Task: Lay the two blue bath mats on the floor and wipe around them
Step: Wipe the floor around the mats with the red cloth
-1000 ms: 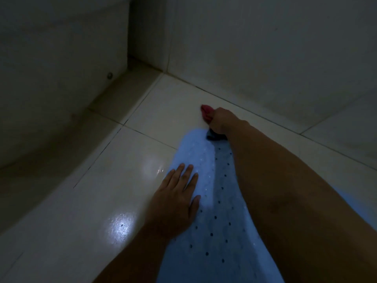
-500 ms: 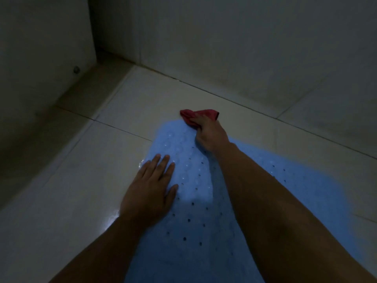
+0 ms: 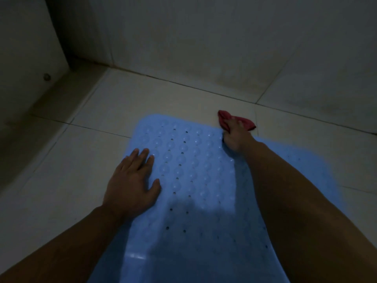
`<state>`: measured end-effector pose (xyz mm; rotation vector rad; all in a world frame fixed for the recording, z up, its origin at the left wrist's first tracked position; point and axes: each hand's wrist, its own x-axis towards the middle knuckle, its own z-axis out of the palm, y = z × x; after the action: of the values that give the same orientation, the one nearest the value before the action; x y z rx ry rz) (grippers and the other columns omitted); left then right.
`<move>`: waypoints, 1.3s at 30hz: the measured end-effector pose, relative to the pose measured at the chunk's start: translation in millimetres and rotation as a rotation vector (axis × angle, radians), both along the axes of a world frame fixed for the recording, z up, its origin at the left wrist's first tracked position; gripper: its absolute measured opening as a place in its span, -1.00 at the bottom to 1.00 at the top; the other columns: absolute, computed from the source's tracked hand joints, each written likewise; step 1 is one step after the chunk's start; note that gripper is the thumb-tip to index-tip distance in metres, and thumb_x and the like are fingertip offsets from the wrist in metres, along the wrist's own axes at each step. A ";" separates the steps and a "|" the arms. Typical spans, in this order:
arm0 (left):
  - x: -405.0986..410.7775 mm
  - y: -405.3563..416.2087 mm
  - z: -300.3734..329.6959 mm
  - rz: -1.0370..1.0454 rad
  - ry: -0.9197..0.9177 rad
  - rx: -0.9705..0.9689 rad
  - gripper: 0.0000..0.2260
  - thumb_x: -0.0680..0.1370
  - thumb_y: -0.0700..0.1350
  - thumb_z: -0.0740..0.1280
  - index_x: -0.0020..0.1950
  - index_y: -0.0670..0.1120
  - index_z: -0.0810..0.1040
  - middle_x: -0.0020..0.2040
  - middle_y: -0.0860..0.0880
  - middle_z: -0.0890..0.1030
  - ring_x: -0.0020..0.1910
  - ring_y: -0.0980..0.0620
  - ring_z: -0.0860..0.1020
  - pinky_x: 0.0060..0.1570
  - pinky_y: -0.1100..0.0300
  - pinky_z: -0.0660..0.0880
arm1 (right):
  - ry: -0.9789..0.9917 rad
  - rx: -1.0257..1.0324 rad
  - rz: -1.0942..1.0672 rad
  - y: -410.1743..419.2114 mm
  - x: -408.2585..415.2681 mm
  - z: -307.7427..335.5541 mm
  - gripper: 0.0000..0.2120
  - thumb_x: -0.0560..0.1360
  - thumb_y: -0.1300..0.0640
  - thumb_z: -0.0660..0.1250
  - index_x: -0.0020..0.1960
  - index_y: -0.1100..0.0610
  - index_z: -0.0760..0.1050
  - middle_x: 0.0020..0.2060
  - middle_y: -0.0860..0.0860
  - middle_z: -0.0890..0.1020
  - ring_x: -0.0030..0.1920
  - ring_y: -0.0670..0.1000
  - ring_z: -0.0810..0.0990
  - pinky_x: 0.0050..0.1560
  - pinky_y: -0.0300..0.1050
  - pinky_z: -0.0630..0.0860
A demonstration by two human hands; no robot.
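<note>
Dim tiled floor [image 3: 85, 180]: right hand [image 3: 234, 137] seemingly grips half-hidden red cloth [image 3: 224, 119].

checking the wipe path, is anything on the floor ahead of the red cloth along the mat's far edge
Nothing visible: the right hand holds the red cloth on bare floor tile past the blue bath mat.

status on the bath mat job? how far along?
Done: one blue mat lies flat on the tiled floor. In hand: left hand presses its edge flat; right hand grips a red cloth on the floor at the mat's far edge. Left: the remaining edges. A second mat isn't clearly distinguishable.
</note>
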<state>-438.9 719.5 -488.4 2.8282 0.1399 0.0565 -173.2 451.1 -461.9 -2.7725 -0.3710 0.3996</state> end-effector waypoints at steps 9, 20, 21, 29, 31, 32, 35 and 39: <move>30.9 -190.8 -9.4 -0.300 -0.102 0.023 -0.36 0.65 0.29 0.11 0.57 -0.11 0.41 0.63 -0.18 0.26 0.64 -0.30 0.11 0.50 -0.41 0.12 | 0.068 -0.024 0.035 -6.9 7.6 -4.1 -0.38 0.66 0.09 0.19 0.67 -0.02 0.06 0.68 0.04 0.02 0.66 0.18 -0.01 0.60 0.28 0.05; 27.8 -195.7 -12.6 -0.268 0.047 0.115 -0.32 0.65 0.33 0.02 0.68 -0.02 0.17 0.70 -0.10 0.04 0.68 -0.20 -0.06 0.57 -0.33 0.02 | 0.090 -0.335 0.050 -52.0 35.0 23.8 -0.07 0.43 0.25 0.42 0.65 -0.18 0.06 0.55 0.11 0.37 0.49 0.26 0.38 0.47 0.35 0.32; 28.6 -195.8 -11.6 -0.270 0.058 0.120 -0.32 0.65 0.33 0.02 0.68 -0.01 0.16 0.71 -0.09 0.02 0.68 -0.19 -0.07 0.58 -0.32 0.01 | 0.068 -0.389 0.043 -68.9 40.2 28.9 -0.02 0.40 0.25 0.44 0.64 -0.23 0.04 0.53 0.12 0.39 0.48 0.28 0.39 0.44 0.38 0.34; 34.7 -197.2 -7.7 -0.259 0.078 0.155 -0.30 0.65 0.35 0.00 0.70 0.01 0.07 0.71 -0.07 -0.08 0.68 -0.17 -0.15 0.59 -0.31 -0.02 | 0.095 -0.504 -0.165 -217.7 88.0 27.3 0.16 0.28 0.17 0.39 0.62 -0.25 -0.27 0.34 0.42 0.45 0.26 0.44 0.52 0.27 0.38 0.52; 33.7 -195.9 -9.0 -0.258 0.075 0.169 -0.30 0.66 0.34 -0.01 0.70 0.00 0.05 0.71 -0.07 -0.09 0.68 -0.17 -0.16 0.59 -0.31 -0.01 | 0.106 -0.505 -0.217 -238.1 73.8 40.1 -0.02 0.44 0.23 0.44 0.68 0.03 -0.06 0.34 0.37 0.48 0.24 0.36 0.56 0.27 0.27 0.54; 33.4 -195.6 -9.4 -0.260 0.068 0.174 -0.30 0.66 0.33 0.00 0.70 -0.01 0.06 0.71 -0.08 -0.08 0.68 -0.18 -0.15 0.59 -0.32 -0.01 | 0.106 -0.515 -0.246 -250.8 64.2 45.4 -0.14 0.49 0.25 0.44 0.66 0.14 0.06 0.36 0.35 0.48 0.26 0.35 0.55 0.28 0.21 0.53; 33.9 -192.3 -10.3 -0.251 0.037 0.183 -0.31 0.65 0.30 0.05 0.69 -0.04 0.14 0.71 -0.10 0.01 0.68 -0.20 -0.07 0.57 -0.34 0.02 | 0.153 -0.461 -0.235 -297.9 38.9 40.3 -0.06 0.37 0.15 0.42 0.67 0.03 0.08 0.55 0.21 0.34 0.44 0.29 0.44 0.43 0.11 0.43; 31.6 -195.3 -10.5 -0.253 0.017 0.196 -0.32 0.64 0.29 0.03 0.67 -0.05 0.18 0.70 -0.11 0.05 0.68 -0.21 -0.02 0.56 -0.35 0.01 | 0.093 -0.127 -0.398 -348.6 -12.8 21.7 -0.15 0.27 0.15 0.37 0.57 -0.02 0.36 0.50 0.18 0.44 0.49 0.27 0.40 0.51 0.14 0.35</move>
<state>-407.3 524.2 -498.8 3.0170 -0.2319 -0.0108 -186.0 102.4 -440.2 -2.8423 0.2346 0.4606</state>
